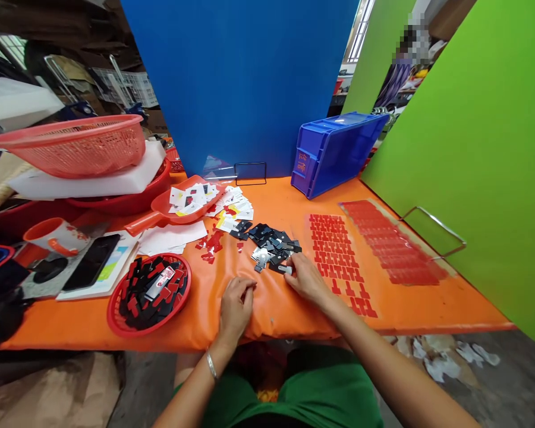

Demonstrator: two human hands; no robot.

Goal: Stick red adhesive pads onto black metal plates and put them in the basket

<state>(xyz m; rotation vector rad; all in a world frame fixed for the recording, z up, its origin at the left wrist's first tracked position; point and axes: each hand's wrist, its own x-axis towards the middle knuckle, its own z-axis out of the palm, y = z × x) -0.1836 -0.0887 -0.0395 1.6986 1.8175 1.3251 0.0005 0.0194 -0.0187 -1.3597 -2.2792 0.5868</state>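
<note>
My right hand (307,277) is at the right edge of a pile of black and silver pieces (271,244), its fingers closed on a small piece whose outline is partly hidden. My left hand (237,306) rests near the table's front edge, fingers curled together; anything between them is too small to make out. Rows of red T-shaped pieces (334,246) lie right of the pile. A round red basket (188,291) holds black and red pieces at the left. Small red bits (211,245) lie left of the pile.
A red scoop (160,205) with white cards is at the back left. Beside it are a phone (91,261) and a mug (56,236). Red strips (392,244) lie far right. A blue bin (334,154) and a wire stand (250,173) stand behind.
</note>
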